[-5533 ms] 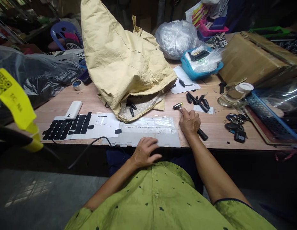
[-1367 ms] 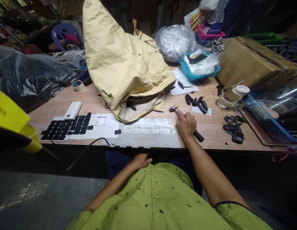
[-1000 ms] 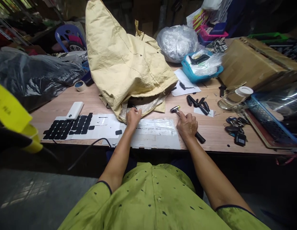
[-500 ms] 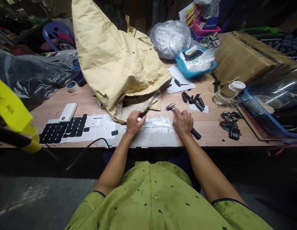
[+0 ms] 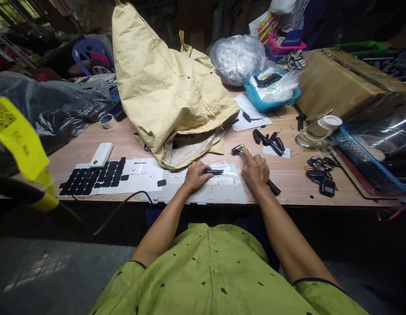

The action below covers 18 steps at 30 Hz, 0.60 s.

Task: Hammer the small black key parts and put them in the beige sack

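My left hand [image 5: 195, 176] is closed on a slim black piece [image 5: 217, 172], its far end sticking out to the right. The piece lies low over a clear plastic-covered board [image 5: 222, 192] at the table's front edge. My right hand [image 5: 256, 170] wraps around a small hammer [image 5: 274, 188]. The hammer's metal head points up and left, and its dark grip shows below the hand. Just behind the left hand rests the opening of a large beige fabric bag [image 5: 176, 96]. A small black patch [image 5: 161, 183] is left of the board's middle.
Black patches [image 5: 81, 179] on white sheets and a white power bank [image 5: 101, 155] lie at left. Several black parts [image 5: 268, 141] sit beyond the hammer. Keys [image 5: 324, 175], a glass jar [image 5: 316, 131], a blue basket [image 5: 369, 153] and a cardboard box [image 5: 337, 83] stand at right.
The slim black piece has turned from tilted upward to lying flat, pointing right. My left hand has lowered around it. The hammer stays in my right hand; the whole view has shifted slightly.
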### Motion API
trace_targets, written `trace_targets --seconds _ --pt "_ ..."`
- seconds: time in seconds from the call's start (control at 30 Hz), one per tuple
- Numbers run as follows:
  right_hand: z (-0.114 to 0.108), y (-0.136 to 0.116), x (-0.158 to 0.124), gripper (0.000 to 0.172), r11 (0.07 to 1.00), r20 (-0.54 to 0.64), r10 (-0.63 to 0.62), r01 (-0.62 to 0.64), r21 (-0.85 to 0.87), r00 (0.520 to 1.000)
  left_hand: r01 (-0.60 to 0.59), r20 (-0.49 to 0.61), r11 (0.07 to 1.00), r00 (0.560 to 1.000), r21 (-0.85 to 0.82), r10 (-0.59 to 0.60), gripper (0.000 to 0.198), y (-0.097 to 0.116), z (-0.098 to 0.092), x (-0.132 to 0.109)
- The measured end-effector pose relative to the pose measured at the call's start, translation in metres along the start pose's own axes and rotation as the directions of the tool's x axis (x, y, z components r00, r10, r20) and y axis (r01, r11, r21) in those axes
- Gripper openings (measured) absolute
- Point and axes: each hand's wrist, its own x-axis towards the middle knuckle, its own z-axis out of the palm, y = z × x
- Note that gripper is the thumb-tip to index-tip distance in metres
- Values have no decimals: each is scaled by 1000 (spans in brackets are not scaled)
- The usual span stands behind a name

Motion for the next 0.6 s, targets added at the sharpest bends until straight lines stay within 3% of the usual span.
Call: trace_targets --seconds 0.13,0.3,0.47,0.6 --pt "-18 -5 -16 53 986 3 -9 9 167 1000 -5 1 1000 1000 -4 5 20 2 3 1" --pt "-32 -22 -55 52 869 74 -215 156 470 974 -4 -18 1000 1000 -10 4 21 4 6 1" --pt "-32 -31 -78 49 854 173 -296 180 488 939 -3 -22 1000 1000 -26 3 18 4 8 3" --pt "-32 -35 -80 50 883 149 -314 231 409 938 -6 -20 1000 1000 -21 5 19 2 10 4"
